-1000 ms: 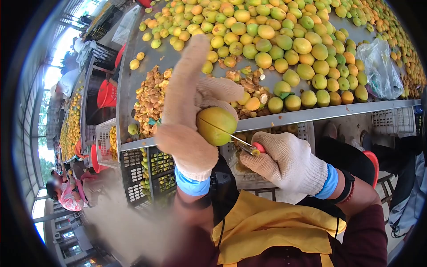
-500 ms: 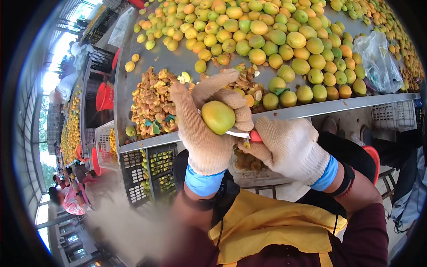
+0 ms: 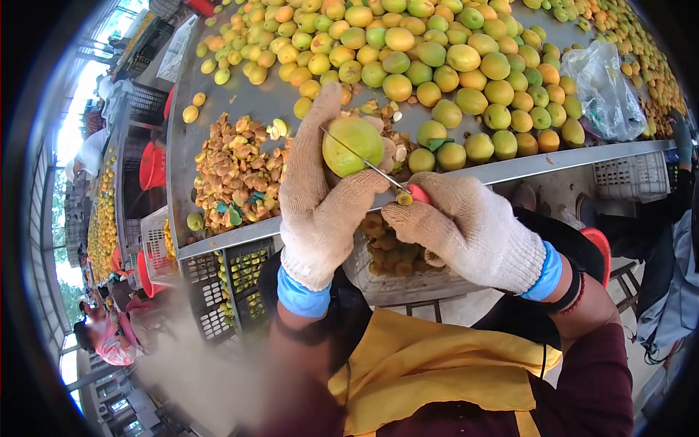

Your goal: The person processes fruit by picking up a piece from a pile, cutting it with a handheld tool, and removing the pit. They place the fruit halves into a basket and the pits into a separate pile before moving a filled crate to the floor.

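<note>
My left hand (image 3: 317, 197), in a beige work glove, is closed around a yellow-green, apricot-like fruit (image 3: 349, 148), with the thumb and fingers on its sides. My right hand (image 3: 466, 226), gloved too, grips a small knife (image 3: 419, 194) by its red handle. The thin blade crosses the front of the fruit from lower right to upper left. A yellowish bit clings to the knife near the handle. Behind my left hand a heap of brownish cut pieces (image 3: 237, 164) lies on the metal table (image 3: 255, 95).
Many whole green to orange fruits (image 3: 466, 58) cover the table. A clear plastic bag (image 3: 601, 91) lies at the right. Below the table edge (image 3: 524, 169) stands a crate (image 3: 393, 288) of cut fruit, with black crates (image 3: 226, 284) at its left. Another person's gloved hand (image 3: 682, 138) shows far right.
My left hand has turned the fruit and opened its grip upward around it. The knife blade now lies across the fruit's face instead of at its lower edge. The view has shifted slightly.
</note>
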Tool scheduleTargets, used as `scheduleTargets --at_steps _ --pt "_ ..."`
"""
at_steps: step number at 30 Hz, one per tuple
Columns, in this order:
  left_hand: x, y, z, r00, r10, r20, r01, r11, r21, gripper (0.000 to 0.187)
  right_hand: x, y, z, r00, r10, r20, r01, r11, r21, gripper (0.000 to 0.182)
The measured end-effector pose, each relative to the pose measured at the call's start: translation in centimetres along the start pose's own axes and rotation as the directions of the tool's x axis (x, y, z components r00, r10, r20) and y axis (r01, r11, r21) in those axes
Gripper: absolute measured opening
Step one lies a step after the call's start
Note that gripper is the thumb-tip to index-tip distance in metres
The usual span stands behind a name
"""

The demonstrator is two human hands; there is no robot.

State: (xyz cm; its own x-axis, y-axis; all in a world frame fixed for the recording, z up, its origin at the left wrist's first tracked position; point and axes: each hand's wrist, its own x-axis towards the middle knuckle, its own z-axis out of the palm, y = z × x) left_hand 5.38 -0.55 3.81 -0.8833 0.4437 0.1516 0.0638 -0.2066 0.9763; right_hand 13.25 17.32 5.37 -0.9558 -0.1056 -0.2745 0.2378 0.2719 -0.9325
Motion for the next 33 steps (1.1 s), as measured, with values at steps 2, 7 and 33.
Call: scheduleTargets --at_steps 2,7,33 --pt "0.0 -0.6 -0.4 0.999 0.019 0.035 -0.019 1.000 0.015 0.067 -0.2 0.1 0.2 0.999 -0.016 0.040 0.014 0.999 0.041 0.050" --pt "-0.8 -2.9 0.8 0.992 -0.111 0.067 0.128 0.924 -0.360 0.066 0.7 0.8 0.8 0.969 -0.215 -0.118 0.194 0.966 -0.170 0.047" --pt "-0.6 -2.9 2.1 0.950 -0.310 0.030 0.288 0.840 -0.460 0.084 2.0 1.6 2.0 0.979 0.069 0.194 -0.161 0.845 0.510 0.039"
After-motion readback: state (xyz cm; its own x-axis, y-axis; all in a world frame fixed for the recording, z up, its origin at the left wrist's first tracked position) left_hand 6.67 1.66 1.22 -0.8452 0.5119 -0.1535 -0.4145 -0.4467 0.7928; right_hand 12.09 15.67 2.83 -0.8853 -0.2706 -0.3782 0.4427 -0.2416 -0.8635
